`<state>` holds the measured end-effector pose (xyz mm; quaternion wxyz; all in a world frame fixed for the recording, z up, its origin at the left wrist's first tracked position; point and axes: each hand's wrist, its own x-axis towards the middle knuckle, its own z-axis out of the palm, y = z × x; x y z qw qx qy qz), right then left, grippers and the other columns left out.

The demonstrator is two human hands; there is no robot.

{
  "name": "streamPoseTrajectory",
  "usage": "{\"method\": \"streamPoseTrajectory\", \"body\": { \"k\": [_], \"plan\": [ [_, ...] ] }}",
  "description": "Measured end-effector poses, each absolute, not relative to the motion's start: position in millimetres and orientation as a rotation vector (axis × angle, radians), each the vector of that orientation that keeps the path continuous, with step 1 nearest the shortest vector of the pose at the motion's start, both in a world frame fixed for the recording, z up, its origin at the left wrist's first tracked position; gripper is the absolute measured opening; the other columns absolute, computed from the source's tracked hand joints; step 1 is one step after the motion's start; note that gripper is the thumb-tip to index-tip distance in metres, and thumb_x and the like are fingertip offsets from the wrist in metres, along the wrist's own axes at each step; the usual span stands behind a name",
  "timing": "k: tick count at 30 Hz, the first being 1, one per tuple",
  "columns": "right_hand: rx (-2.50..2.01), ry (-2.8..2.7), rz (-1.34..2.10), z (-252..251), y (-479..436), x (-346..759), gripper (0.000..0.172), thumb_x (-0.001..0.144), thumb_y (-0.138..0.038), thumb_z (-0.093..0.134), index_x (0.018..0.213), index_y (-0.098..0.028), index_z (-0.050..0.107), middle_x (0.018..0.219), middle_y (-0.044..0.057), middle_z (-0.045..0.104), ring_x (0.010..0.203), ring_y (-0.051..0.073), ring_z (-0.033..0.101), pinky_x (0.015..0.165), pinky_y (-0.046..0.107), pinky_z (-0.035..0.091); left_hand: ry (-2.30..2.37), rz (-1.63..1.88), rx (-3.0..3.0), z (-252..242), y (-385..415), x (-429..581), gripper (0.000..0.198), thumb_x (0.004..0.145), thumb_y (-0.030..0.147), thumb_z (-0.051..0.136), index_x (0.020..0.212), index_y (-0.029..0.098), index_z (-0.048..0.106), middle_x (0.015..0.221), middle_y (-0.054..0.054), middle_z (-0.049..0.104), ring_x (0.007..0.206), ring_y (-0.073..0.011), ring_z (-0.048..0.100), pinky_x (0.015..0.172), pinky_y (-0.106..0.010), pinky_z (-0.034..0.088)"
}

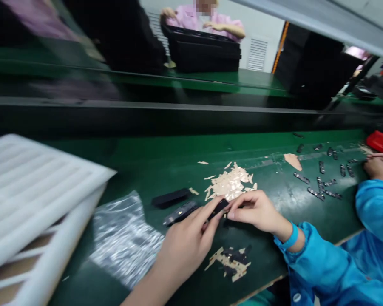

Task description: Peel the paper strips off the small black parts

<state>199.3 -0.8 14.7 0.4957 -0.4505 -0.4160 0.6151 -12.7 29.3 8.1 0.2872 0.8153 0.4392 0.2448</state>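
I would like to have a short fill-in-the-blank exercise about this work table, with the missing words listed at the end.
1. The left hand holds a small part whose colour is ____.
2. The blue band is worn on the person's ____ wrist.
3. The pile of pale pieces lies on a table whose colour is ____.
4. The container near the co-worker's hand is coloured ____.

Missing words, in order: black; right; green; red.

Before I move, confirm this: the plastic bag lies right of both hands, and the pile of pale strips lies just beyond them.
Not right of them: the head view shows the plastic bag left of both the left hand and right hand. The pile of pale strips does lie just beyond them.
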Motion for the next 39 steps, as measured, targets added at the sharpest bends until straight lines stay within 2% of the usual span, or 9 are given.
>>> {"method": "streamPoseTrajectory", "body": {
  "k": [3, 5, 7, 9, 11, 18, 24, 29, 39],
  "plan": [
    [-1.040, -0.953, 1.536, 18.9, 1.8, 201.8, 0.026, 0.067, -0.041, 0.095, 0.073, -0.021, 0.079, 0.083, 0.003, 0.077, 0.079, 0.017, 0.072, 0.081, 0.029, 0.058, 1.170, 0.663, 2.169, 6.7, 33.3, -12.0, 0.044, 0.101, 0.052, 0.050, 0.132, 0.029, 0.070, 0.128, -0.004, 0.075, 0.109, -0.0281, 0.074, 0.089, -0.033, 0.059],
    [-1.029, -0.912, 1.574, 24.4, -0.5, 202.0, 0.028, 0.066, -0.041, 0.096, 0.073, -0.020, 0.079, 0.086, 0.003, 0.078, 0.077, 0.016, 0.071, 0.075, 0.027, 0.058, 1.158, 0.653, 2.018, 14.3, 31.4, -8.4, 0.045, 0.099, 0.057, 0.051, 0.119, 0.026, 0.076, 0.120, -0.005, 0.077, 0.109, -0.0274, 0.073, 0.093, -0.033, 0.058],
    [-1.059, -0.883, 1.571, 28.5, -4.3, 201.5, 0.028, 0.066, -0.040, 0.096, 0.074, -0.020, 0.079, 0.090, 0.005, 0.078, 0.076, 0.016, 0.071, 0.069, 0.025, 0.058, 1.134, 0.601, 1.783, 24.8, 28.0, -3.9, 0.046, 0.097, 0.060, 0.051, 0.099, 0.021, 0.075, 0.093, -0.006, 0.076, 0.089, -0.0235, 0.073, 0.079, -0.030, 0.059],
    [-1.110, -0.872, 1.529, 29.2, -6.4, 201.6, 0.025, 0.068, -0.037, 0.094, 0.074, -0.019, 0.079, 0.088, 0.005, 0.078, 0.073, 0.016, 0.070, 0.064, 0.023, 0.057, 1.090, 0.541, 1.501, 32.0, 26.9, -0.1, 0.048, 0.095, 0.062, 0.050, 0.082, 0.019, 0.064, 0.066, -0.001, 0.060, 0.061, -0.0153, 0.060, 0.056, -0.024, 0.049],
    [-1.173, -0.868, 1.469, 26.8, -5.8, 202.0, 0.022, 0.069, -0.035, 0.092, 0.073, -0.018, 0.079, 0.080, 0.004, 0.075, 0.066, 0.014, 0.067, 0.061, 0.022, 0.055, 1.019, 0.521, 1.270, 33.5, 28.5, 1.4, 0.047, 0.093, 0.062, 0.052, 0.077, 0.018, 0.055, 0.061, 0.004, 0.047, 0.050, -0.0093, 0.044, 0.045, -0.020, 0.037],
    [-1.326, -0.838, 1.368, 21.3, -3.6, 198.1, 0.021, 0.066, -0.036, 0.089, 0.068, -0.019, 0.077, 0.073, 0.003, 0.072, 0.062, 0.014, 0.064, 0.056, 0.022, 0.056, 0.943, 0.584, 1.139, 26.4, 25.4, 1.3, 0.044, 0.092, 0.052, 0.062, 0.115, 0.016, 0.054, 0.079, 0.001, 0.063, 0.054, -0.0106, 0.060, 0.050, -0.020, 0.045],
    [-1.349, -0.876, 1.369, 19.2, -7.7, 195.4, 0.016, 0.070, -0.032, 0.086, 0.071, -0.018, 0.077, 0.074, 0.004, 0.074, 0.061, 0.013, 0.069, 0.057, 0.019, 0.056, 0.912, 0.559, 1.216, 24.9, 11.6, 2.3, 0.060, 0.101, 0.035, 0.054, 0.157, 0.019, 0.037, 0.090, -0.001, 0.068, 0.070, -0.0133, 0.071, 0.069, -0.025, 0.054],
    [-1.339, -0.908, 1.398, 21.7, -8.3, 193.4, 0.020, 0.073, -0.032, 0.084, 0.070, -0.016, 0.074, 0.066, 0.006, 0.073, 0.057, 0.015, 0.070, 0.054, 0.018, 0.054, 0.863, 0.540, 1.260, 22.4, 9.4, 0.8, 0.063, 0.100, 0.024, 0.052, 0.161, 0.021, 0.036, 0.086, 0.002, 0.064, 0.077, -0.0145, 0.074, 0.073, -0.026, 0.055],
    [-1.338, -0.915, 1.371, 23.7, -10.7, 190.0, 0.018, 0.073, -0.030, 0.084, 0.071, -0.016, 0.072, 0.065, 0.006, 0.073, 0.059, 0.015, 0.071, 0.055, 0.018, 0.057, 0.865, 0.544, 1.360, 19.7, 7.3, -1.0, 0.065, 0.099, 0.025, 0.050, 0.162, 0.021, 0.035, 0.088, 0.000, 0.064, 0.076, -0.0153, 0.070, 0.079, -0.036, 0.063]
  ]
}}
